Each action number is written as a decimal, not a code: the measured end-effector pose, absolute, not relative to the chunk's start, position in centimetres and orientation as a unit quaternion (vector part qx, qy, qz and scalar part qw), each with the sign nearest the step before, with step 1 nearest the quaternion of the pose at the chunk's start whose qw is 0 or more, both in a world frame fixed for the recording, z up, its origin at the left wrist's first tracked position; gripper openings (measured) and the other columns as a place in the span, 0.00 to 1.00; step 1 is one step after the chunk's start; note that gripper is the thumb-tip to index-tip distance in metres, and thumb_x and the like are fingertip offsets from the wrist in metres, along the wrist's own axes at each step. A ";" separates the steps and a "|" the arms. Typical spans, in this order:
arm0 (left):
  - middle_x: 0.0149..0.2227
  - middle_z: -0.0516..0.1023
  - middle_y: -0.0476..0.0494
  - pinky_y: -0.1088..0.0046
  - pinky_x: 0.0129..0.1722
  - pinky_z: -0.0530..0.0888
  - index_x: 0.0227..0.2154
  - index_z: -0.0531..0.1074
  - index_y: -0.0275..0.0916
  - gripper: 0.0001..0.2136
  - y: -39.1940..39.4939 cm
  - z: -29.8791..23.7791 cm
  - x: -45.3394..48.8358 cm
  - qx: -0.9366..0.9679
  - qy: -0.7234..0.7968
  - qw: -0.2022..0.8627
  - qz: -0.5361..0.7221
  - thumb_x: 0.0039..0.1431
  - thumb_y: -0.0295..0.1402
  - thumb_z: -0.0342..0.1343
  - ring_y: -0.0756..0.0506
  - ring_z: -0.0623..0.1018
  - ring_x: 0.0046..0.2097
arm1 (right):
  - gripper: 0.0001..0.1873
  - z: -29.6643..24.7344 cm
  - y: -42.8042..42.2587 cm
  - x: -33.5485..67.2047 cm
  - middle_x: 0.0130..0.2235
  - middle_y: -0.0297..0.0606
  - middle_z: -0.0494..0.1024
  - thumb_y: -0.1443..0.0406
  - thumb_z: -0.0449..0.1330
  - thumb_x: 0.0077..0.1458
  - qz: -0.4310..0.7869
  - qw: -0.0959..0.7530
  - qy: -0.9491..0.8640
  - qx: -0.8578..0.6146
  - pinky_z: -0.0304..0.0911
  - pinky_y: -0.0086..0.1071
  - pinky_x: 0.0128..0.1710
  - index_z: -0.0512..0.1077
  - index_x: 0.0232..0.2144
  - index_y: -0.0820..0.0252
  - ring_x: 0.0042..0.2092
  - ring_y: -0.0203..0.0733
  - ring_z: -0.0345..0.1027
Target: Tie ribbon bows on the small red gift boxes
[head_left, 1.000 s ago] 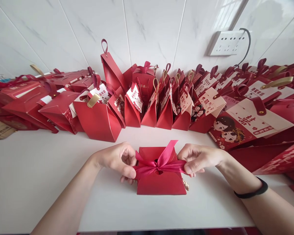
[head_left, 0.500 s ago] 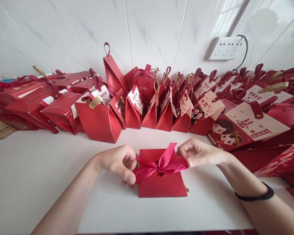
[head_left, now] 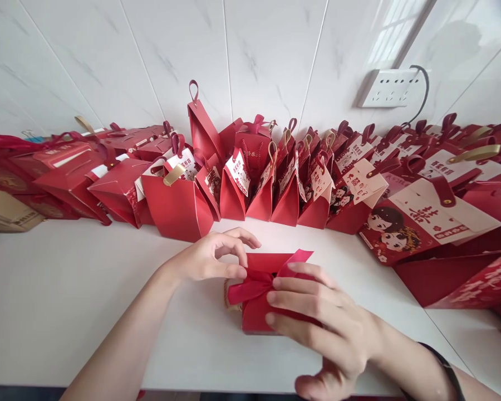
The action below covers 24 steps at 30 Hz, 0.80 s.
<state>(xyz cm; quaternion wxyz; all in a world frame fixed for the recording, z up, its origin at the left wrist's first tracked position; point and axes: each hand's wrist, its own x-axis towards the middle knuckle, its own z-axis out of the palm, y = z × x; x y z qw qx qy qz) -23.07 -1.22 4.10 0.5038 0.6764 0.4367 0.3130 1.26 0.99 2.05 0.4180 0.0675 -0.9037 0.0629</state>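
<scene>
A small red gift box (head_left: pixel 256 317) with a pink-red ribbon bow (head_left: pixel 250 284) stands on the white table (head_left: pixel 67 301) in front of me. My left hand (head_left: pixel 211 256) pinches the ribbon at the box's upper left with thumb and forefinger, the other fingers lifted. My right hand (head_left: pixel 321 323) lies over the box's right side, fingers stretched flat against the front and the ribbon. It hides most of the box's right half. A black band sits on my right wrist.
A long row of red gift bags (head_left: pixel 284 189) with ribbon handles and printed tags stands against the tiled wall. More red bags (head_left: pixel 442 223) lie stacked at the right, others at the left (head_left: pixel 70 178). A white socket strip (head_left: pixel 390 86) hangs on the wall.
Both hands had been pulling the ribbon ends apart. My right hand has let go and moved down over the box's front; my left hand has shifted to pinch the bow. The view has shifted slightly.
</scene>
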 end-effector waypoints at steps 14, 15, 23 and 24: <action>0.43 0.74 0.42 0.71 0.44 0.69 0.27 0.64 0.37 0.08 -1.2 4.2 -22.3 0.657 0.473 0.488 0.327 0.56 0.36 0.53 0.46 0.72 0.45 | 0.16 1.7 0.9 0.5 0.44 0.45 0.78 0.69 0.53 0.52 0.016 0.391 -0.919 0.052 0.64 0.41 0.53 0.72 0.43 0.69 0.50 0.44 0.70; 0.42 0.74 0.42 0.71 0.43 0.69 0.26 0.64 0.38 0.08 -1.2 4.1 -22.3 0.656 0.476 0.484 0.330 0.57 0.36 0.53 0.46 0.73 0.45 | 0.16 1.6 0.9 0.5 0.44 0.45 0.78 0.69 0.54 0.52 0.018 0.391 -0.919 0.052 0.64 0.41 0.53 0.72 0.43 0.69 0.49 0.44 0.70; 0.42 0.76 0.42 0.70 0.45 0.68 0.27 0.62 0.38 0.09 -1.4 4.0 -22.4 0.656 0.484 0.472 0.335 0.60 0.37 0.50 0.46 0.74 0.45 | 0.15 1.5 0.9 0.5 0.43 0.46 0.78 0.70 0.54 0.52 0.023 0.392 -0.918 0.052 0.64 0.42 0.52 0.71 0.43 0.69 0.50 0.45 0.70; 0.42 0.77 0.42 0.70 0.45 0.68 0.28 0.62 0.38 0.09 -1.4 4.1 -22.4 0.657 0.483 0.471 0.337 0.60 0.37 0.49 0.46 0.74 0.45 | 0.15 1.5 0.9 0.5 0.43 0.46 0.78 0.70 0.54 0.52 0.023 0.392 -0.918 0.052 0.64 0.41 0.52 0.71 0.43 0.69 0.50 0.44 0.70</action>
